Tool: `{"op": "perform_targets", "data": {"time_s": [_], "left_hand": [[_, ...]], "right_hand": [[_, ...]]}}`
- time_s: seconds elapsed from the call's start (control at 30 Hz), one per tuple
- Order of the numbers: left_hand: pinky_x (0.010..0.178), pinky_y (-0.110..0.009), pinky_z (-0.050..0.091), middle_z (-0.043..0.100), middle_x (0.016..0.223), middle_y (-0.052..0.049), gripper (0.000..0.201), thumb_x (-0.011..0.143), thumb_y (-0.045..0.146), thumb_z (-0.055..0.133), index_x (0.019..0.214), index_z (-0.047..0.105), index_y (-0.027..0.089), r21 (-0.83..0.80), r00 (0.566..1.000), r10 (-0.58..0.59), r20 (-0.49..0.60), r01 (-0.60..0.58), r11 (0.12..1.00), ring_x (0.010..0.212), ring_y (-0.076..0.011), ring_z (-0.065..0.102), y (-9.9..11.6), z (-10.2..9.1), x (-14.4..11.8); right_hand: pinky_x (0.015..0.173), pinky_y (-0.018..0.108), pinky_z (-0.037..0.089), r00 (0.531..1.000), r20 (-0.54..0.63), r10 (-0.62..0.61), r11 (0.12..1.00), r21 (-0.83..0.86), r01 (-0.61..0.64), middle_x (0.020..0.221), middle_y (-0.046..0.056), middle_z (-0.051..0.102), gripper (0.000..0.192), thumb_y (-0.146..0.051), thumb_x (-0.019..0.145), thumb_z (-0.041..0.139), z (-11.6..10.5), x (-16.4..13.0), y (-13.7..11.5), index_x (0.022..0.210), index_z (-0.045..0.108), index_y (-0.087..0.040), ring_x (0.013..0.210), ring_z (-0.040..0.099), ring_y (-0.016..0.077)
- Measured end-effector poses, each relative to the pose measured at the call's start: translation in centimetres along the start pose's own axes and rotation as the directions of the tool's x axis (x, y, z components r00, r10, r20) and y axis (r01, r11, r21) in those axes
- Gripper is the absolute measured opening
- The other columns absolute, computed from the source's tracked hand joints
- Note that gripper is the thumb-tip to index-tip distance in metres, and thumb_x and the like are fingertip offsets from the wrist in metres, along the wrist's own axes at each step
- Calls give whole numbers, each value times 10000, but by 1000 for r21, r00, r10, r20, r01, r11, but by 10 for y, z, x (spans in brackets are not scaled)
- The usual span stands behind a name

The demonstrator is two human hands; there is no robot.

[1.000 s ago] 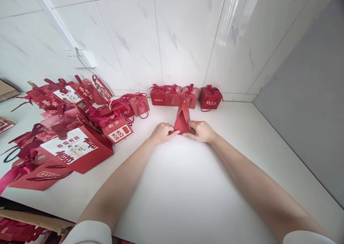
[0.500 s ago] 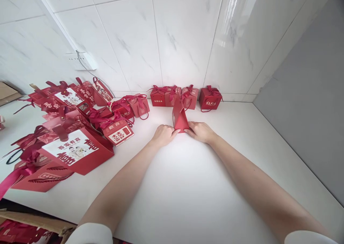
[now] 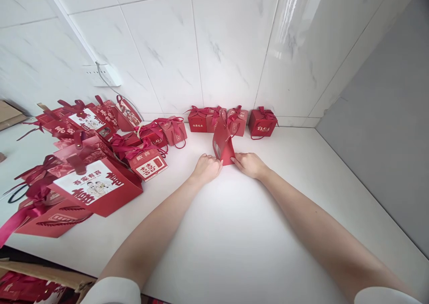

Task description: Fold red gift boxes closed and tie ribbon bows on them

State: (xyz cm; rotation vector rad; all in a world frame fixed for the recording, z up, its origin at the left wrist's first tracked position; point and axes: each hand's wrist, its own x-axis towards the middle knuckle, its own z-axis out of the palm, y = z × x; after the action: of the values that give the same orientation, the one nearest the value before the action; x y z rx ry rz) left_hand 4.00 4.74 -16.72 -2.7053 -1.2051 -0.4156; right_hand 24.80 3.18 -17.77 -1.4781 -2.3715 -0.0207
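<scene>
Pinching the lower corners of a flat red box blank (image 3: 223, 144), the left hand (image 3: 207, 168) and right hand (image 3: 250, 164) hold it upright near the counter's (image 3: 234, 232) back edge. Uneven pressure could bend it or tip it toward the finished boxes (image 3: 234, 118) behind.

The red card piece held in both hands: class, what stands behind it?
Behind the red card piece, small red gift boxes line the tiled wall. It overlaps one box, hiding part of its front. The left hand and right hand pinch its lower edge.
</scene>
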Motion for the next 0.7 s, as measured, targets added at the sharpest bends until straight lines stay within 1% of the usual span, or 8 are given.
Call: {"op": "perform_targets", "data": {"time_s": [0.07, 0.13, 0.23, 0.3, 0.4, 0.5, 0.6, 0.7], "left_hand": [[726, -410, 376, 681, 683, -135, 434, 943, 274, 379, 674, 688, 135, 53, 999, -13, -47, 16, 998, 690, -246, 628, -1, -2, 0], [710, -397, 360, 679, 688, -109, 389, 935, 282, 400, 697, 675, 144, 88, 990, -34, -135, 47, 995, 676, -231, 619, -1, -5, -1], [706, -385, 341, 665, 707, -86, 351, 939, 372, 421, 795, 653, 152, 110, 960, -28, -278, 61, 992, 688, -221, 603, -1, -9, -1], [718, -382, 335, 657, 707, -85, 349, 945, 396, 423, 812, 636, 154, 110, 948, -3, -318, 40, 993, 706, -221, 598, 1, -10, -1], [715, -374, 324, 651, 669, -84, 363, 967, 348, 396, 759, 626, 159, 91, 952, 13, -305, 16, 996, 680, -211, 590, 3, -8, 0], [708, -369, 317, 641, 621, -82, 400, 980, 329, 375, 724, 632, 159, 71, 960, -15, -280, 36, 997, 663, -210, 587, 4, -2, -1], [721, -373, 323, 652, 629, -83, 405, 982, 347, 380, 735, 641, 160, 49, 967, -66, -245, 81, 996, 683, -218, 591, 4, 4, -3], [717, -372, 330, 656, 637, -79, 403, 985, 340, 373, 746, 645, 162, 21, 977, -111, -181, 117, 993, 680, -216, 590, 4, 8, -5]], "right_hand": [[581, 297, 302, 1000, -9, -5, 1000, -1, 5, 746, 53, 699, 324, -325, 986, 349, -3, -2, -1, 798, 581, -199, 616, 611, 182], [578, 292, 286, 999, -38, 9, 1000, -4, -9, 757, 43, 696, 318, -330, 976, 359, -6, -3, -2, 789, 580, -198, 630, 607, 174], [575, 285, 269, 984, -170, 55, 998, -4, -57, 736, 43, 679, 372, -423, 973, 356, -6, -4, -3, 776, 569, -191, 650, 601, 172], [567, 281, 261, 966, -252, 66, 998, -8, -70, 718, 41, 669, 397, -459, 972, 353, -4, -4, -4, 774, 563, -187, 636, 592, 166], [558, 283, 256, 968, -246, 51, 998, -16, -56, 744, 43, 679, 384, -423, 988, 327, -1, -1, -6, 800, 563, -186, 606, 580, 159], [578, 282, 286, 986, -154, 71, 997, 13, -70, 797, 48, 695, 373, -405, 1000, 301, -1, 0, -5, 841, 562, -192, 631, 596, 166], [593, 277, 315, 995, -67, 80, 996, 41, -77, 759, 34, 693, 373, -411, 1002, 302, -2, 0, -2, 828, 563, -209, 648, 615, 175], [598, 273, 327, 998, -21, 54, 997, 52, -53, 732, 27, 695, 360, -405, 997, 328, -1, -1, 1, 805, 572, -221, 654, 629, 182]]}}
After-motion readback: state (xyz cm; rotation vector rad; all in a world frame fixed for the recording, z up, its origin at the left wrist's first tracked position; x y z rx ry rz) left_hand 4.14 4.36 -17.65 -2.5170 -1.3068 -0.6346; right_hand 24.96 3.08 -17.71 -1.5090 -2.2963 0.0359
